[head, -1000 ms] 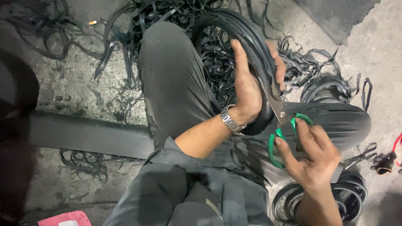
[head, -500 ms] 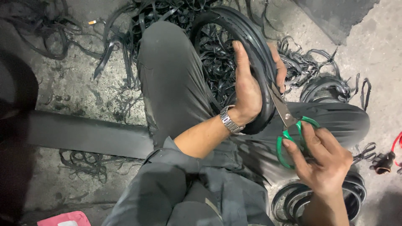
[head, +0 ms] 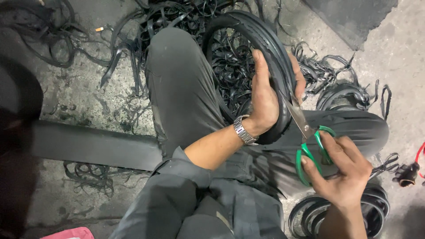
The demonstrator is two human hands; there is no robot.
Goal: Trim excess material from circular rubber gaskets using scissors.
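Gripping firmly, the left hand [head: 265, 95] wraps the black rubber tyre [head: 265, 48] upright over the knees, while the right hand [head: 343, 170] closes on green-handled scissors [head: 310, 137]. Blades bite the rim among rubber strips [head: 230, 66]; cutting seems underway, needing steady squeezing.

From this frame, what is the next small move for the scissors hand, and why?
Probably close the green-handled scissors to snip further along the black rubber tyre. The blades already sit at the tyre's edge, just below the left hand gripping it, and the right hand has its fingers in the handle loops.
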